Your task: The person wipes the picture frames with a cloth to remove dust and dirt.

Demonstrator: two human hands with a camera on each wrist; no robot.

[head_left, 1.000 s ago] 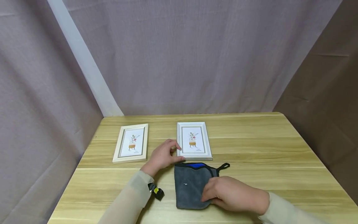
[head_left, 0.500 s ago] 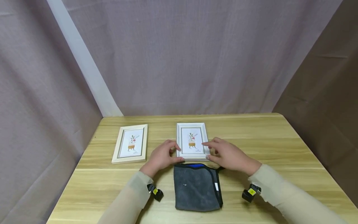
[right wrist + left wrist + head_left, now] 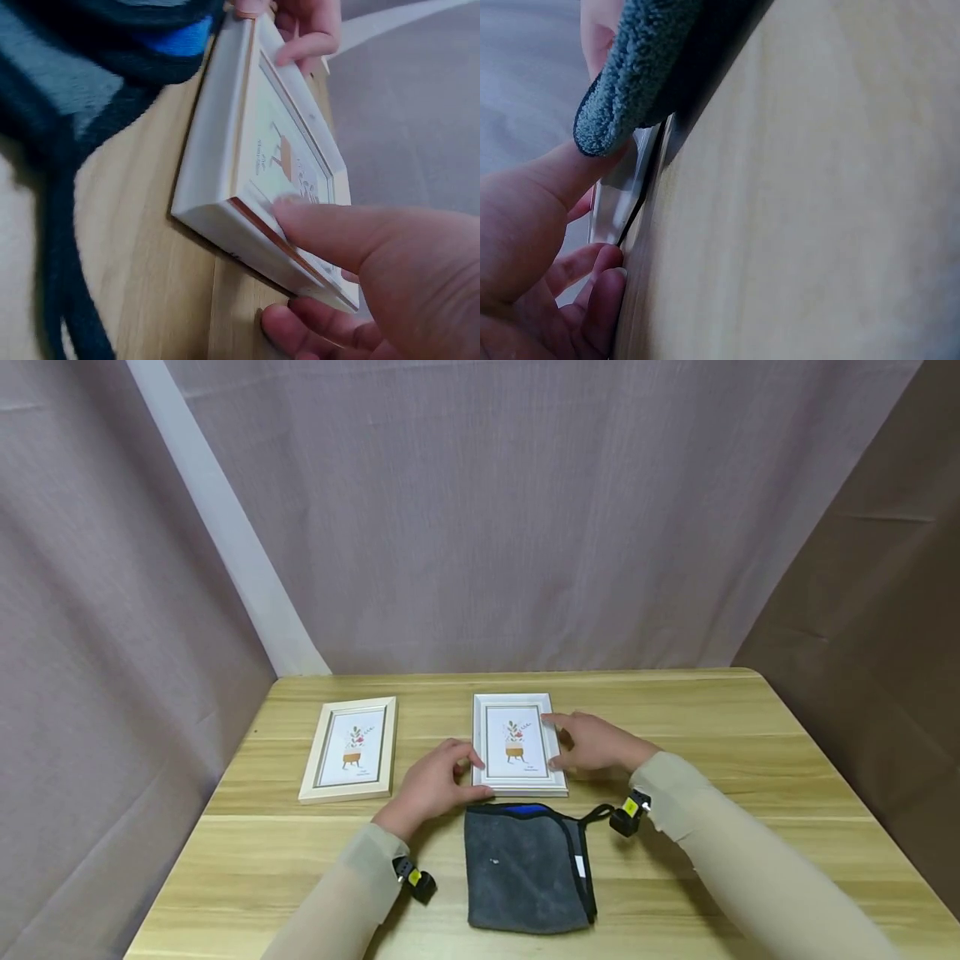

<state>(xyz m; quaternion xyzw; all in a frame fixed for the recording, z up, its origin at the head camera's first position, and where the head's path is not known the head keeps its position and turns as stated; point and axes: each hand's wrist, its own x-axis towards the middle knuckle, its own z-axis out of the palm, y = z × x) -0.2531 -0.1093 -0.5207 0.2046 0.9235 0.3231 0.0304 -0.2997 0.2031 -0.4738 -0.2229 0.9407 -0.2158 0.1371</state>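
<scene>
A white picture frame [image 3: 516, 745] with a plant print lies face up on the wooden table, between both hands in the head view. My left hand [image 3: 433, 785] grips its near left corner, thumb along the near edge and fingers on the left side. My right hand [image 3: 600, 743] holds the right side; in the right wrist view its thumb [image 3: 330, 232] rests over the face and the other fingers curl at the side edge. Just in front lies a folded grey towel [image 3: 523, 872] with black edging, a blue inside and a hanging loop, partly covering the frame in the left wrist view.
A cream picture frame [image 3: 309, 777] with a similar print lies flat at the left. Grey curtains [image 3: 465, 527] rise behind the table's far edge. Each wrist carries a small black camera.
My right hand has left the towel's right side, reached up to the white frame, and shifted farther along its right edge. My left hand stays at the near left corner.
</scene>
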